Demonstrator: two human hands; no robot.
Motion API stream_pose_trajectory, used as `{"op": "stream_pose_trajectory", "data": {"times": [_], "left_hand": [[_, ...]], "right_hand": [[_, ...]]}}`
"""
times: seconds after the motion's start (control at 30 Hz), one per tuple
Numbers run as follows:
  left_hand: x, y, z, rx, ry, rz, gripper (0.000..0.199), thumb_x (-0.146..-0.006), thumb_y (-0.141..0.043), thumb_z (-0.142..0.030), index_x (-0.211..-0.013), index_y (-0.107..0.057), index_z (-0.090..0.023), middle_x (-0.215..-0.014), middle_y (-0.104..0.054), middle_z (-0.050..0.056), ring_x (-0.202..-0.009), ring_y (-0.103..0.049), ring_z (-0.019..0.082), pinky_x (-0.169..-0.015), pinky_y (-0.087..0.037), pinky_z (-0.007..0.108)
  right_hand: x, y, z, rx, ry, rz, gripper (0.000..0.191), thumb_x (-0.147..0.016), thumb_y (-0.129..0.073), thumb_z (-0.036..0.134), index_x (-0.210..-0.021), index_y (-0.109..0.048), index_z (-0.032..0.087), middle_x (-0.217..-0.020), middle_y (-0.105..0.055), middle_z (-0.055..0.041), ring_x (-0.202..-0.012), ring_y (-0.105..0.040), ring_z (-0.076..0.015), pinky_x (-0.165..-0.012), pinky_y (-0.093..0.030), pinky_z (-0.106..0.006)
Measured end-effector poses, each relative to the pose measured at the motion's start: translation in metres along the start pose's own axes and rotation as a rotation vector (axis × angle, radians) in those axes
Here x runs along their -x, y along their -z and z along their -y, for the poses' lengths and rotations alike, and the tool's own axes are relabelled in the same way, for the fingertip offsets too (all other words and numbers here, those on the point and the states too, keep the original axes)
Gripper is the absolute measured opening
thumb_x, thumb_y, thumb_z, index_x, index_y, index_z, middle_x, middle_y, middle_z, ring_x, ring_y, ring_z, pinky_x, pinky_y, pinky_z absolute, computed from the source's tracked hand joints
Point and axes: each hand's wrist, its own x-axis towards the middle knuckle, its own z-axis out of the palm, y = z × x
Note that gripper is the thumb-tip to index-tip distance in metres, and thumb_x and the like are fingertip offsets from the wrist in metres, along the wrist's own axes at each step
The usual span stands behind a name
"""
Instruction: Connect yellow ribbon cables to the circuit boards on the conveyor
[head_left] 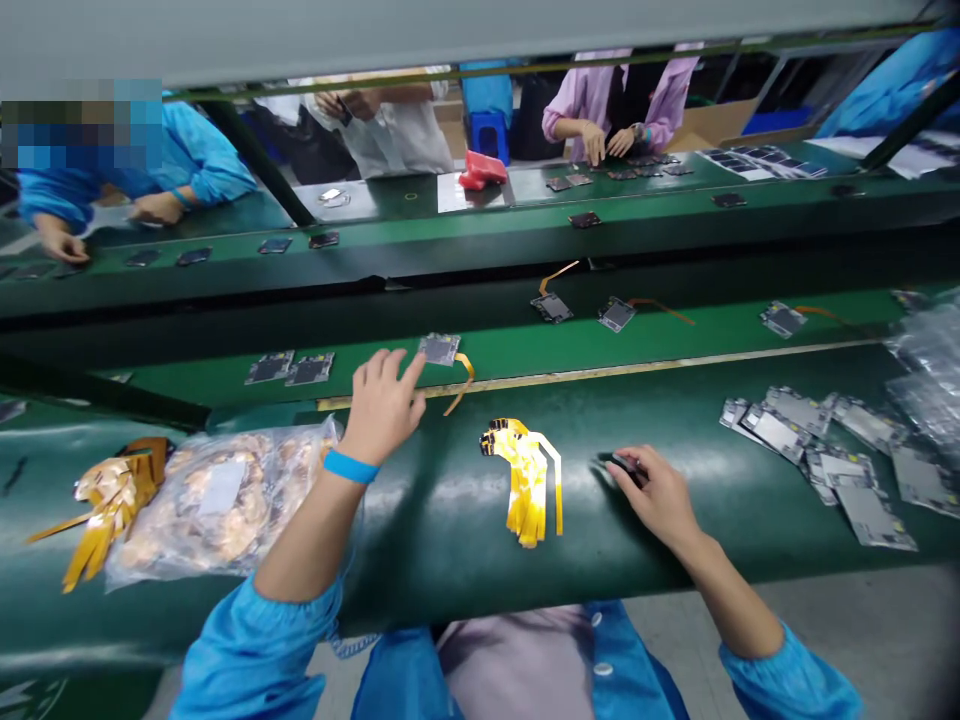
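Note:
My left hand (386,405), with a blue wristband, reaches over the edge of the green belt, its fingers apart. Its index fingertip is at a small circuit board (440,349) with an orange flex cable; I cannot tell whether they touch. My right hand (660,495) hovers above the green bench at right, its thumb and fingers closed on a small dark object (628,466), mostly hidden by the fingers. Between my hands lies a bunch of yellow-orange flex cables (527,485) with black connector ends.
A clear plastic bag (225,500) of coppery parts and more flex cables (112,500) lie left. Loose circuit boards (832,450) pile up at right beside clear plastic packaging (930,360). Boards sit along the belt (502,355). Several co-workers work across the line; posts (97,390) stand between.

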Motion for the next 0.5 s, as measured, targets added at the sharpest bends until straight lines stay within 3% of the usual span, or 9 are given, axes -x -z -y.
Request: {"op": "stream_pose_trajectory", "data": {"times": [0.17,0.3,0.5], "left_hand": [[0.036,-0.041,-0.024,0.12,-0.063,0.142,0.028,-0.096,-0.052,-0.034,-0.112,-0.07,-0.019,-0.102,-0.068,0.012,-0.098,-0.061,0.029,-0.082,-0.044,0.04],[0.064,-0.075,-0.032,0.319,0.021,0.086,0.029,-0.098,-0.049,-0.038,-0.102,-0.07,-0.018,-0.086,-0.065,0.007,-0.083,-0.06,0.023,-0.074,-0.043,0.034],[0.071,-0.084,-0.03,0.572,0.163,0.006,0.034,-0.099,-0.046,-0.038,-0.094,-0.071,-0.017,-0.075,-0.061,0.003,-0.075,-0.055,0.018,-0.073,-0.044,0.031]], "right_hand": [[0.002,-0.004,-0.014,0.055,-0.02,0.005,0.043,-0.097,-0.054,0.06,-0.094,-0.072,0.021,-0.079,-0.068,-0.0039,-0.066,-0.063,-0.0177,-0.062,-0.047,-0.028],[0.0,-0.011,-0.017,0.135,0.02,0.004,0.043,-0.101,-0.05,0.055,-0.092,-0.073,0.021,-0.074,-0.068,-0.0033,-0.065,-0.064,-0.017,-0.062,-0.044,-0.027],[-0.003,-0.017,-0.013,0.238,0.066,0.051,0.039,-0.103,-0.047,0.049,-0.093,-0.073,0.022,-0.076,-0.07,-0.0031,-0.067,-0.066,-0.0177,-0.063,-0.041,-0.026]]}}
